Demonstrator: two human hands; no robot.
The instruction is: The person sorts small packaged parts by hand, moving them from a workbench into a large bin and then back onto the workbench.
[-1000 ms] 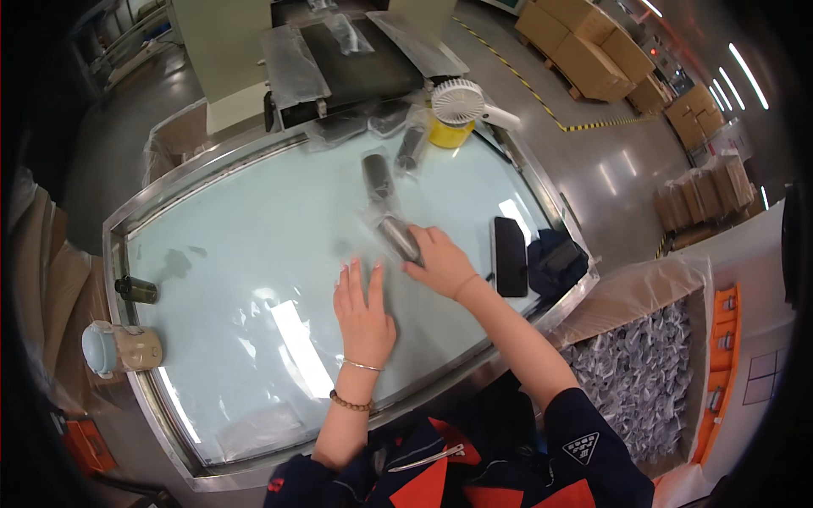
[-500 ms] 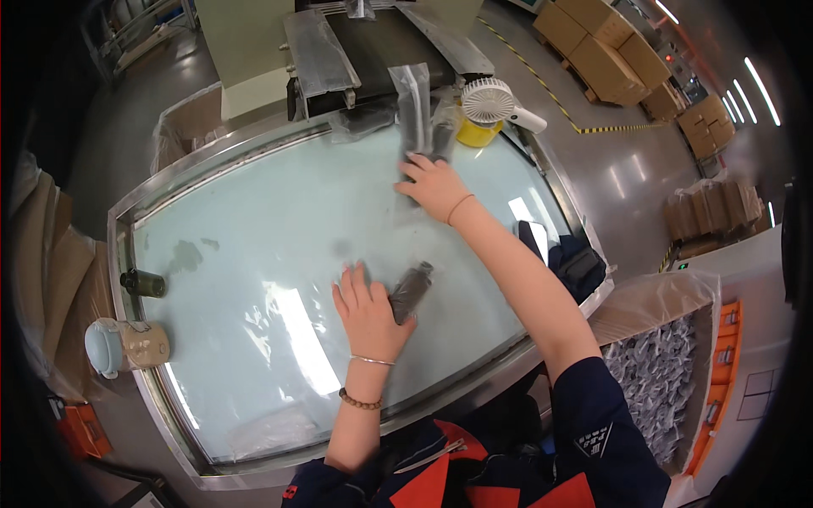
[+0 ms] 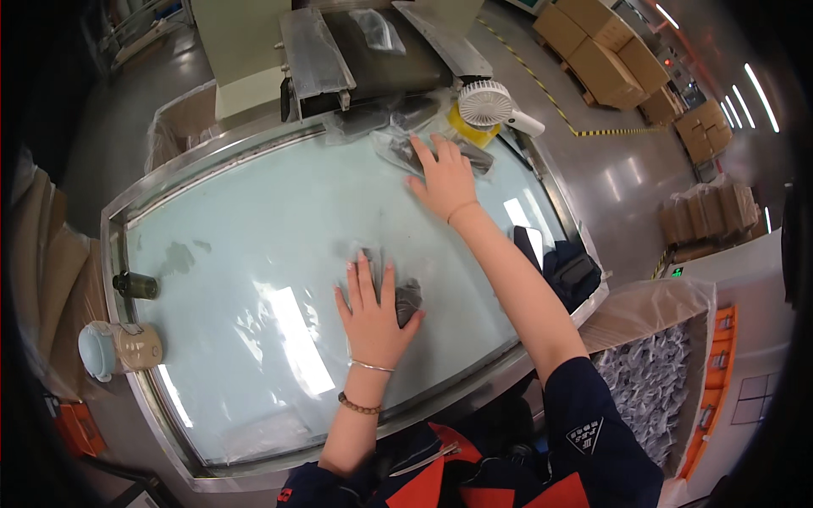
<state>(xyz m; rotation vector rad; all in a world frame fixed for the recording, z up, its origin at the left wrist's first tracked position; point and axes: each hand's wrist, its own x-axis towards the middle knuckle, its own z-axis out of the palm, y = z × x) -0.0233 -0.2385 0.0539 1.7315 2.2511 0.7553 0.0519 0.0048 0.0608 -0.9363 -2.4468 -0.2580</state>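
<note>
My left hand (image 3: pixel 373 322) lies on the glass-topped table with its fingers stretched and spread. A dark item in a clear plastic bag (image 3: pixel 409 298) is under and beside it, between forefinger and thumb; the hand hides part of it. Farther off, my right hand (image 3: pixel 449 179) reaches to the table's far side, fingers apart. Its fingertips rest on a bagged dark piece (image 3: pixel 476 157) lying sideways. More bagged dark pieces (image 3: pixel 360 124) lie along the far edge, below a conveyor belt (image 3: pixel 385 63). Another clear-bagged piece (image 3: pixel 378 32) sits on the belt.
A white handheld fan (image 3: pixel 486 105) on a yellow base stands at the far right. Toward the right edge lie a phone (image 3: pixel 529 244) and dark cloth (image 3: pixel 572 269). A green cylinder (image 3: pixel 137 285) and lidded jar (image 3: pixel 123 349) stand left. A carton of bagged parts (image 3: pixel 648 394) is right.
The bagged piece at my right hand has gone from upright against the belt's end to lying sideways on the table. A bagged piece on the belt has come closer. My left hand shifted slightly.
</note>
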